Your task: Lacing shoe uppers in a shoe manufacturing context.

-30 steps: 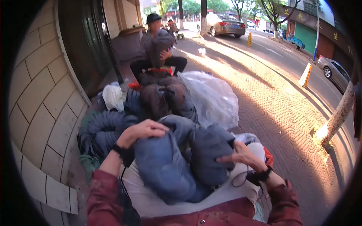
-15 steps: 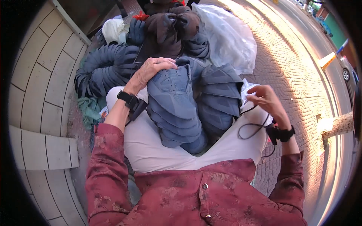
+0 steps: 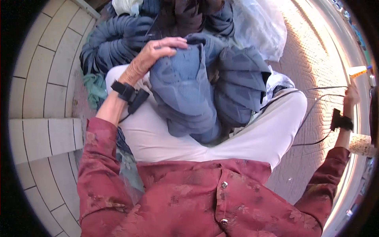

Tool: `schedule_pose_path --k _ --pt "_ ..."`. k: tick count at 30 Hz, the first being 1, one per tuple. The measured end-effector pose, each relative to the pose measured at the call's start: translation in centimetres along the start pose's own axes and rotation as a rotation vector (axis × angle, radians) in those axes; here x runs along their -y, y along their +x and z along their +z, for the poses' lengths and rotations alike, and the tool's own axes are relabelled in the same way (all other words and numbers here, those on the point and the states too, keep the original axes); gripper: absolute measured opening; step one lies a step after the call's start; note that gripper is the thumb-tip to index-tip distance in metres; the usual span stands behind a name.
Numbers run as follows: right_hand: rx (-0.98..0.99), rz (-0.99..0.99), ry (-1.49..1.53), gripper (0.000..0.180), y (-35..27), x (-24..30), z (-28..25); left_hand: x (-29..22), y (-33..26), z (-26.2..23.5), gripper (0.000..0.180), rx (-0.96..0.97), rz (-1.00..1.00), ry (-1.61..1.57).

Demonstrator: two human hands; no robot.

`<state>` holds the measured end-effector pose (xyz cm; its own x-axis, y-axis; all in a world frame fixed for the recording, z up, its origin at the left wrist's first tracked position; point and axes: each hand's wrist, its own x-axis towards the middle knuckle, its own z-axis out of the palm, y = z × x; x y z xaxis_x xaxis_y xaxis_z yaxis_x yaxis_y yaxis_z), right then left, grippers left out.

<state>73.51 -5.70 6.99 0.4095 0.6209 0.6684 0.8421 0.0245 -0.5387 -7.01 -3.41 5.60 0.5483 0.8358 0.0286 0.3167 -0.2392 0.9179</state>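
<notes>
A stack of nested blue-grey shoe uppers (image 3: 183, 85) rests between my legs, with small eyelet holes near its top. My left hand (image 3: 164, 49) grips the upper end of this stack, fingers laid over its edge. Beside it lies a second fanned stack of uppers (image 3: 241, 85). Far out to the right, my right hand (image 3: 350, 94) is raised beyond my knee, blurred, closed on a dark cord (image 3: 321, 87). The cord stretches back from there toward the second stack. Where it meets the uppers is hidden.
More bundled uppers (image 3: 114, 43) lie ahead on the left, beside a dark brown bundle (image 3: 177, 17). A white plastic sheet (image 3: 260, 27) is spread ahead. Green cloth (image 3: 94, 89) sits by a tiled step (image 3: 47, 136). Patterned paving (image 3: 316, 67) runs along the right.
My right hand has swung outward to the right, drawing the cord out from a slack loop. The left hand stays on the stack. The whole view has shifted, and my right knee shows farther out.
</notes>
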Motion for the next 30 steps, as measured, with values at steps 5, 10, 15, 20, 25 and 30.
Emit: schedule_pose_path --k 5,10,15,20,25,30 --pt "-0.037 -0.112 -0.27 0.034 4.3 -1.1 -5.7 1.2 0.0 0.3 0.05 -0.083 -0.041 0.078" --pt "0.38 -0.152 0.018 0.031 -6.8 19.1 3.8 1.6 0.5 1.1 0.048 -0.31 0.138 0.424" --pt "1.019 -0.142 0.544 0.019 -17.2 37.9 9.0 3.5 -0.2 1.4 0.046 -0.386 0.162 0.511" --pt "1.616 -0.096 0.47 0.027 -22.4 43.2 12.0 4.5 -0.5 0.1 0.039 -0.423 0.204 0.671" --pt "1.932 0.2 0.358 0.043 -30.3 40.0 13.1 5.6 -0.8 -0.9 0.039 -0.418 0.06 0.541" --pt "1.888 0.976 0.634 0.051 -33.2 39.0 13.3 6.0 -0.6 -2.1 0.037 -0.387 0.201 0.694"
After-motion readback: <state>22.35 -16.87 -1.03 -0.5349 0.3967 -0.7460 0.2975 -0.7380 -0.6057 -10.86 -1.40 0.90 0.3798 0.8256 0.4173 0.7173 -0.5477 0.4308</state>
